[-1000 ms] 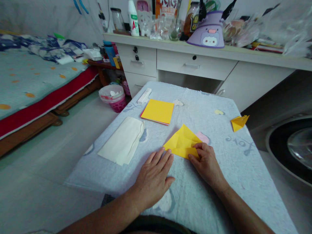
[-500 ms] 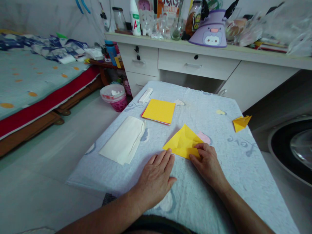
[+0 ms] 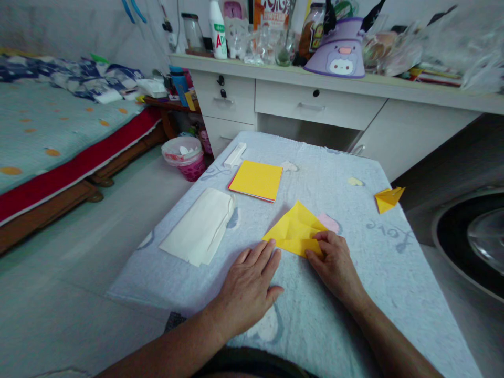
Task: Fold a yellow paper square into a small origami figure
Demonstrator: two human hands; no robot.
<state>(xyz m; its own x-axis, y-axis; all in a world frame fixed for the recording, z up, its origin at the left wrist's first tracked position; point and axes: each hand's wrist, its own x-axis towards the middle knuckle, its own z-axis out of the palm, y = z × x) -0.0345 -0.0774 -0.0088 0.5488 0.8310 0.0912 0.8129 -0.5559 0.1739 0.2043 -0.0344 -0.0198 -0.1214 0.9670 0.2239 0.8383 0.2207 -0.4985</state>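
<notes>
A yellow sheet of origami paper (image 3: 296,223), creased and with its near edge folded up, lies on the cloth-covered table in front of me. My left hand (image 3: 252,281) rests flat and open, its fingertips touching the paper's left corner. At the right corner, my right hand (image 3: 334,262) pinches the folded paper between thumb and fingers. Farther back sits a square stack of coloured paper (image 3: 256,180), yellow on top. A folded yellow paper piece (image 3: 389,199) with pointed tips stands near the table's right edge.
White folded paper (image 3: 199,226) lies to the left on the tablecloth (image 3: 315,315), with a small white box (image 3: 235,155) beyond it. Behind the table is a white desk (image 3: 315,107) crowded with jars and bags. A washing machine (image 3: 472,231) stands at right, a bed (image 3: 71,136) at left.
</notes>
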